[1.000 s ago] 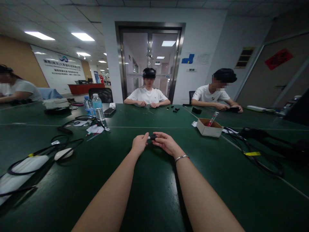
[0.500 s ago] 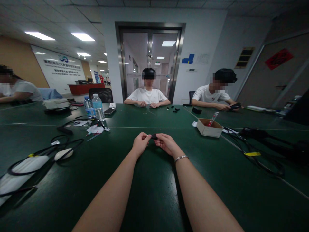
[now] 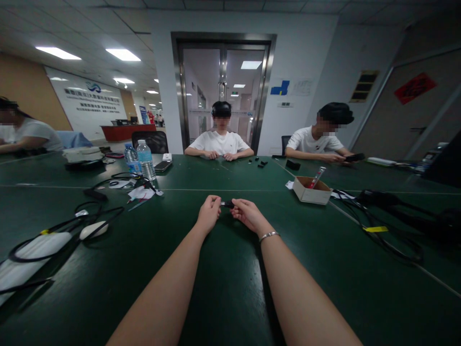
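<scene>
Head view: dark piece (image 3: 227, 204) spans left hand (image 3: 209, 213) to right hand (image 3: 249, 215).

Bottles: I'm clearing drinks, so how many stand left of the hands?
2. The nearer bottle stands on the table; the farther bottle stands just behind it, to its left, partly covered. Others could be hidden.

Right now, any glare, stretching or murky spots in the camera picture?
Head view: ceiling lights glare white, and a pale sheen lies on the green table between the forearms; head view: shapes stretch toward the edges, and black gear at right sinks into darkness; head view: the small black-and-silver item between left hand and right hand is too small for fine detail.
</scene>
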`<state>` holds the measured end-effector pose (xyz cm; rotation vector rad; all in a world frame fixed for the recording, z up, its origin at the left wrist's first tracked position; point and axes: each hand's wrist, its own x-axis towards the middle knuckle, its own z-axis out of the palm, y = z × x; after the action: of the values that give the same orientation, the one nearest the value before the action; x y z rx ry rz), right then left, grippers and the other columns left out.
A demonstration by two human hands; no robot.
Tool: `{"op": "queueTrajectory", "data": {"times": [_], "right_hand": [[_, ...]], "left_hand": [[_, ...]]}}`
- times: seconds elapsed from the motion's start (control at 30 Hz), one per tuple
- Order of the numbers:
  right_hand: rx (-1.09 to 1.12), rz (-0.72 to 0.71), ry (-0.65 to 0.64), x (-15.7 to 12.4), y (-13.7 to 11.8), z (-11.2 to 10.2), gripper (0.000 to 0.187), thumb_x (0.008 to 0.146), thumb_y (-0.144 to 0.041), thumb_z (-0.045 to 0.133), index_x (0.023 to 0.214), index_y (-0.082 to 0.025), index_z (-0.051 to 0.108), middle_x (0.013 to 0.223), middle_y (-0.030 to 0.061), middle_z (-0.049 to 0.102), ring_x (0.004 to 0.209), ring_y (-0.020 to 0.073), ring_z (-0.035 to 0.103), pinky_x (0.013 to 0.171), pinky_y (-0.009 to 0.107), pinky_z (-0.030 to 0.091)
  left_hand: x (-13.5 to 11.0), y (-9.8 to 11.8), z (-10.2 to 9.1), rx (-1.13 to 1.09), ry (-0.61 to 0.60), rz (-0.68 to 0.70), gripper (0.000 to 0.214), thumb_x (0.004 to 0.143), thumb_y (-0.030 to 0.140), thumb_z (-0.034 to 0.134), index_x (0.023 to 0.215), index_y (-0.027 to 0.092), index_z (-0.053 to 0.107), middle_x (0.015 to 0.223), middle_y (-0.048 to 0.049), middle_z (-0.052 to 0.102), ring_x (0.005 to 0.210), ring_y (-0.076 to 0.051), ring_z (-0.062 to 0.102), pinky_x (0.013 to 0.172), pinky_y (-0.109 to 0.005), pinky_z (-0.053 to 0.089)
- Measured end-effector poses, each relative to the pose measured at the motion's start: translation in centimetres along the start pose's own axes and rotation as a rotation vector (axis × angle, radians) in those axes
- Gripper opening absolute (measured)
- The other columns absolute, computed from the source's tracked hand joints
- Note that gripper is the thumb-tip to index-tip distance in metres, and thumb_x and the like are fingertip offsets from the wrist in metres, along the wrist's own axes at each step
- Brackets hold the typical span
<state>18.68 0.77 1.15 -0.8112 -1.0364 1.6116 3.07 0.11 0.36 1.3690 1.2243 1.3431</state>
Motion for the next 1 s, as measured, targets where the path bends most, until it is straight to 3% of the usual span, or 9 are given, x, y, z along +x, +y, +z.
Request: {"op": "queueTrajectory", "data": {"times": [0.4,0.53,0.63,0.77,0.9,1.0], "right_hand": [[0.001,0.011,0.005,0.01,-0.07,0.13,0.023,0.07,-0.024,0.081,0.076,-0.011,0.063,0.062,0.0042,0.059,0.052,0.0088,0.054,0.046,0.017,0.046],[0.001,0.003,-0.01,0.08,0.07,0.03,0.025,0.069,-0.025,0.082,0.076,-0.011,0.063,0.062,0.0044,0.06,0.053,0.0088,0.053,0.046,0.016,0.045],[0.0,0.004,-0.011,0.06,0.07,0.02,0.025,0.068,-0.025,0.082,0.077,-0.01,0.063,0.062,0.0047,0.06,0.053,0.0085,0.053,0.046,0.016,0.045],[-0.004,0.005,-0.017,0.02,0.0,0.07,0.025,0.069,-0.025,0.081,0.078,-0.01,0.063,0.062,0.0052,0.061,0.053,0.0091,0.054,0.046,0.016,0.045],[-0.01,0.003,0.002,-0.01,0.01,0.09,0.022,0.07,-0.023,0.08,0.078,-0.011,0.064,0.062,0.0045,0.06,0.053,0.0094,0.054,0.046,0.017,0.045],[-0.018,0.004,-0.001,0.0,0.03,0.04,0.021,0.071,-0.022,0.079,0.079,-0.011,0.064,0.062,0.0046,0.06,0.053,0.0093,0.054,0.046,0.017,0.046]], "left_hand": [[0.37,-0.54,-0.13,0.002,0.018,-0.001,0.025,0.08,0.032,0.053,0.1,0.017,0.054,0.071,0.0005,0.055,0.056,-0.009,0.051,0.048,-0.017,0.04],[0.28,-0.29,-0.04,-0.003,-0.005,-0.018,0.027,0.085,0.037,0.045,0.099,0.015,0.054,0.061,0.0019,0.052,0.047,-0.008,0.046,0.045,-0.017,0.036],[0.13,0.01,0.0,0.022,-0.001,-0.007,0.024,0.081,0.029,0.049,0.101,0.016,0.054,0.065,0.0025,0.053,0.049,-0.007,0.046,0.045,-0.017,0.036],[0.06,0.12,0.0,0.033,0.0,-0.008,0.023,0.085,0.031,0.043,0.099,0.015,0.054,0.062,0.0022,0.051,0.047,-0.007,0.044,0.044,-0.016,0.033],[0.13,-0.1,-0.06,0.064,0.021,0.013,0.022,0.08,0.021,0.049,0.101,0.017,0.055,0.077,-0.001,0.056,0.057,-0.008,0.051,0.047,-0.015,0.036],[0.22,-0.29,-0.12,0.058,0.01,-0.024,0.022,0.083,0.029,0.048,0.099,0.017,0.055,0.072,-0.0008,0.055,0.055,-0.009,0.05,0.046,-0.017,0.035]]}}
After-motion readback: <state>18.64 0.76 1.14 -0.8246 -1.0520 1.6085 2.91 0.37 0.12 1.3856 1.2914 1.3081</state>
